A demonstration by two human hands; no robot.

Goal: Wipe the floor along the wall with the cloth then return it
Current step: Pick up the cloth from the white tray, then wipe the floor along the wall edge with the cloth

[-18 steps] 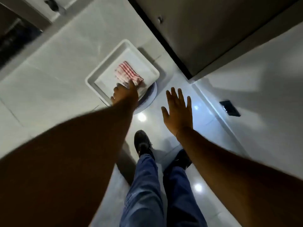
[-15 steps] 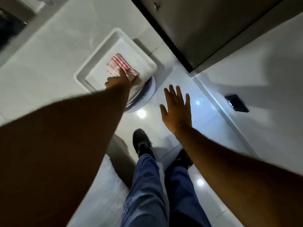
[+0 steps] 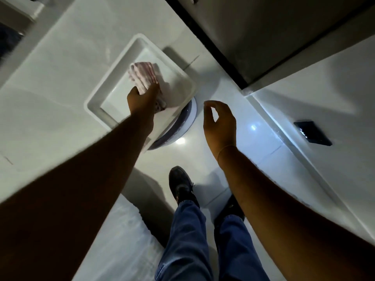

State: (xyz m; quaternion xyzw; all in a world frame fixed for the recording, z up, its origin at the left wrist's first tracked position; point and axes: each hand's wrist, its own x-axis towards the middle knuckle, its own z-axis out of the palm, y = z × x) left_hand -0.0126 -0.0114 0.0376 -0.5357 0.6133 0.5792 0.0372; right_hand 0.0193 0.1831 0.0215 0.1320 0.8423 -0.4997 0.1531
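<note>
A folded red-and-white striped cloth lies in a white rectangular tray that rests on a round white stool. My left hand reaches into the tray, its fingers closed on the near end of the cloth. My right hand hovers to the right of the tray above the floor, fingers loosely curled and apart, holding nothing.
Glossy white floor tiles run between white walls. A dark door stands at the upper right, a black wall socket on the right wall. My jeans and black shoes are below the hands.
My left hand has closed its fingers around the cloth's near end, and the cloth looks bunched and lifted. My right hand's fingers have curled from flat and spread.
</note>
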